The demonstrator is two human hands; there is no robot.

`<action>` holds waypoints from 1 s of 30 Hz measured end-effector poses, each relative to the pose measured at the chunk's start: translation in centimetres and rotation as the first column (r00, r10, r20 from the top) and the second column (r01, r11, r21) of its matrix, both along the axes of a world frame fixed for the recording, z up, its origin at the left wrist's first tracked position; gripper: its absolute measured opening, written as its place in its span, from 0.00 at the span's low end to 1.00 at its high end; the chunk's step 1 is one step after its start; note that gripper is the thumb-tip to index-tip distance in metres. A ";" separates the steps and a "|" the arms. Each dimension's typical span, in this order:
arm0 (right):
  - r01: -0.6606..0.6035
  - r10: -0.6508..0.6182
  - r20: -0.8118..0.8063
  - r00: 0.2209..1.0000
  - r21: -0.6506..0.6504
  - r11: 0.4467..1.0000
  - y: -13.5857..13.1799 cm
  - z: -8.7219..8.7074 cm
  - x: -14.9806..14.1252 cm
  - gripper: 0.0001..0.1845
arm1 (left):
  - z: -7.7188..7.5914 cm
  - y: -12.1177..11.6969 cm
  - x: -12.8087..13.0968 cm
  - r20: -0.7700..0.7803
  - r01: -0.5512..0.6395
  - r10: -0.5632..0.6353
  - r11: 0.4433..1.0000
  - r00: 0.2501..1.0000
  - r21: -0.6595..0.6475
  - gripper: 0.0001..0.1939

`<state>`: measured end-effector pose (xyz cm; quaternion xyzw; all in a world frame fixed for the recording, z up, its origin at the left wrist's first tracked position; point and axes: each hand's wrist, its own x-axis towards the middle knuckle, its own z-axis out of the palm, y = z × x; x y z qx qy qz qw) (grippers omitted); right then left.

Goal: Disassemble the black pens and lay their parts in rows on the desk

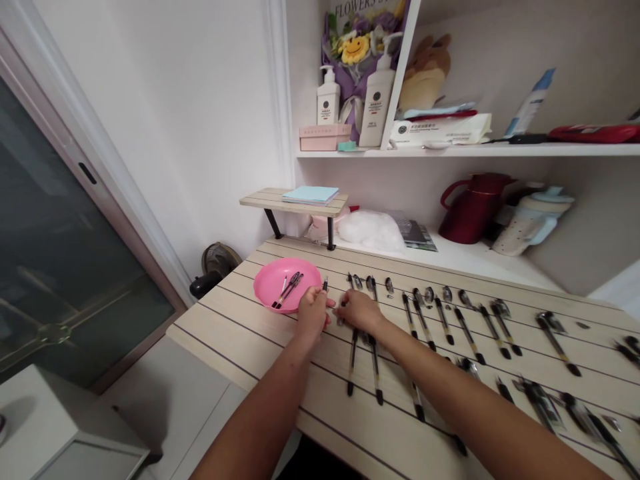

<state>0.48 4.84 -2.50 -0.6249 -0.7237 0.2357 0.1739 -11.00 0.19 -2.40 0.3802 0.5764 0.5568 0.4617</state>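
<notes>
- Head view, left hand (313, 309): fingers curled around a slim black pen (325, 285), whose upper end projects above the hand, just beside the rim of the bowl.
- Right hand (361, 312): fingers bent, fingertips drawn together near those of the left hand; whether they grasp a small part cannot be told.
- Round pink plastic bowl (259, 277): on the table to the left of both hands; inside lie two black-and-clear pens (293, 291) side by side, slanting, and a thin white stick (285, 283).
- Black-tipped pens with yellowish bands (445, 321): spread in rough rows to the right of the hands, some beneath the right forearm; small clear and black pieces (429, 295) lie by their far ends.
- Pale wooden table with dark parallel lines (235, 350): supports the bowl and the pens.
- Low wooden stand with black legs (256, 199): behind the bowl, bearing a stack of light-blue paper (311, 194).
- Dark red jug with a handle (473, 208): behind the table, at right.
</notes>
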 end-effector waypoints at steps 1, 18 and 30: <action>-0.001 0.001 0.025 1.000 -0.003 1.000 0.1 -0.1 -0.2 0.12 | 0.0 0.0 0.0 0.003 0.003 -0.003 1.000 1.000 0.003 0.14; 0.051 -0.082 -0.394 0.915 -0.088 0.995 0.8 2.8 0.9 0.17 | 0.1 -0.3 0.3 0.001 0.130 -0.130 0.991 0.992 0.015 0.14; 0.033 -0.144 -0.724 0.674 -0.165 0.986 -0.5 3.4 -0.4 0.18 | -0.1 -0.4 0.5 -0.027 0.191 -0.190 0.981 0.981 0.042 0.12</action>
